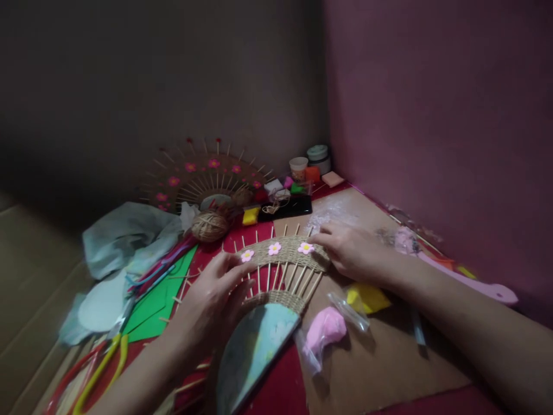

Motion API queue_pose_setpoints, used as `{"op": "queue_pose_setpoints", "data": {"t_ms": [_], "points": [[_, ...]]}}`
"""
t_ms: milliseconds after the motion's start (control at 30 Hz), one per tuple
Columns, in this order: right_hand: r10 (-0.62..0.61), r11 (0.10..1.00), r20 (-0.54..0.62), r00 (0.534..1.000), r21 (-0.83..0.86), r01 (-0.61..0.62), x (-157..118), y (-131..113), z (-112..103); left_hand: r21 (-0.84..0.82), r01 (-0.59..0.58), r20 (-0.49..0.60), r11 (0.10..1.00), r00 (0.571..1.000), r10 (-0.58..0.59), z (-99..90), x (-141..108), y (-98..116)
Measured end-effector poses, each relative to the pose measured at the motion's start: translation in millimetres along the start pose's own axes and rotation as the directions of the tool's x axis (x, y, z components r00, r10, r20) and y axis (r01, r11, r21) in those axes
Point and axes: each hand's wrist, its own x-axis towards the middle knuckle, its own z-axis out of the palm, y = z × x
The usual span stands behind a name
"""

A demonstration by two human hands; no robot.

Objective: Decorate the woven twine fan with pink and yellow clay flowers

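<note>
A woven fan [259,297] of thin sticks and twine bands, with a pale blue half-round base [254,346], lies tilted in front of me. Three pink clay flowers with yellow centres sit along its upper band. My left hand [211,297] is closed on the fan's left part, its fingertips by the leftmost flower [247,256]. Over the band's right end, my right hand [348,253] has curled fingers, with the tips at the edge of the rightmost flower [306,248]. Its thumb is hidden. Pink clay [326,328] in clear plastic lies below the right hand.
Another flowered fan [211,167] leans against the back wall. At left are scissors [114,340], green sheets [151,311] and a twine ball [210,225]. A black phone-like slab [289,208], a cup [298,168] and yellow clay [368,297] surround the cardboard [389,357]. A pink-handled tool [470,279] lies right.
</note>
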Motion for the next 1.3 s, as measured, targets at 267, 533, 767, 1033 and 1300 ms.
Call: {"op": "queue_pose_setpoints", "data": {"t_ms": [267,533,767,1033,1300], "points": [[-0.053,0.999,0.051,0.997,0.015,0.052,1,7,14,0.006,0.212,-0.089,0.977,0.974,-0.210,-21.7,-46,-20],[-0.018,1.000,0.047,0.999,0.010,0.017,5,10,26,-0.043,0.313,-0.142,0.949,0.938,-0.316,-20.0,-76,-38],[0.019,1.000,0.050,0.999,0.018,-0.020,7,5,23,-0.016,0.282,-0.168,0.959,0.945,-0.281,-15.9,-78,-42],[0.029,0.999,0.091,0.995,-0.028,-0.026,8,7,21,-0.013,0.280,-0.173,0.960,0.945,-0.278,-14.5,-82,-46],[0.026,0.999,0.034,0.999,0.025,-0.027,8,8,19,0.007,0.282,-0.178,0.959,0.944,-0.277,-13.5,-83,-47]]}}
